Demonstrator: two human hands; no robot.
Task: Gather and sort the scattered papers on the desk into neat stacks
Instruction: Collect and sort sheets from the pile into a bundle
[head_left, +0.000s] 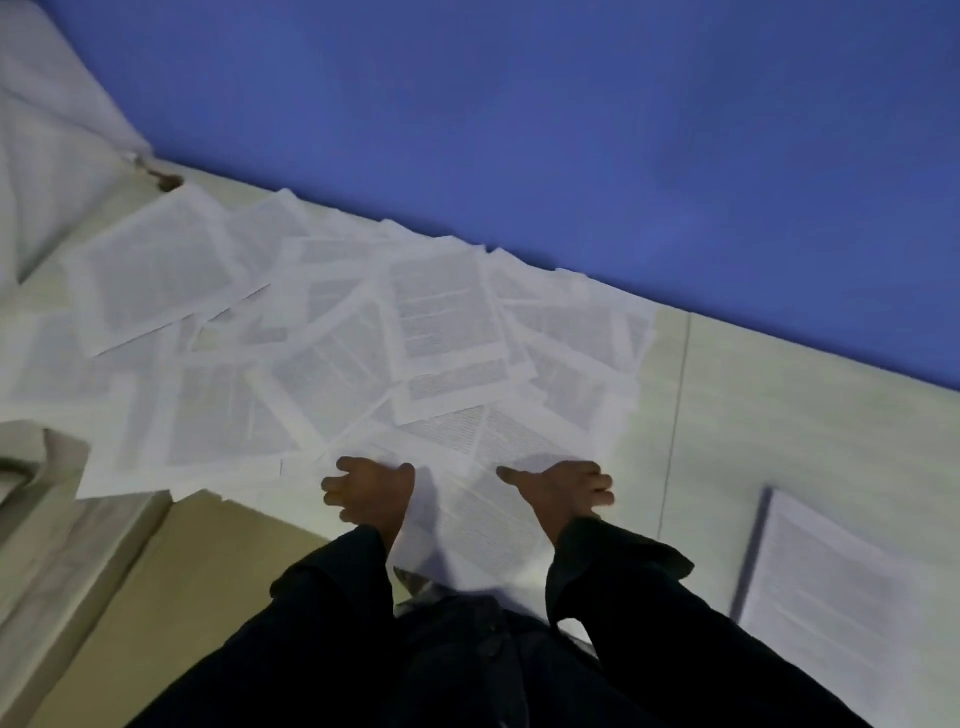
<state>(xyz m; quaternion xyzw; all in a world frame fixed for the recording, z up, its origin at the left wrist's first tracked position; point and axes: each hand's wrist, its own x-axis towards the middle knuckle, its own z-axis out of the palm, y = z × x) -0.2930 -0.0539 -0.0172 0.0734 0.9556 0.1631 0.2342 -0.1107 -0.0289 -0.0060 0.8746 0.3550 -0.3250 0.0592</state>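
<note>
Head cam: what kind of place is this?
Probably an office or study desk: a pale desk against a blue wall, printed papers scattered across it, and a neat stack at the right.

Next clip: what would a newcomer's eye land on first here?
The sprawl of overlapping white printed papers across the pale desk below the blue wall. Nearer, both hands, left and right, hold one printed sheet; a neat white paper stack lies far right.

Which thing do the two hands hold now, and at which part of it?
One printed sheet: the left hand grips its left edge, the right hand its right edge.
</note>
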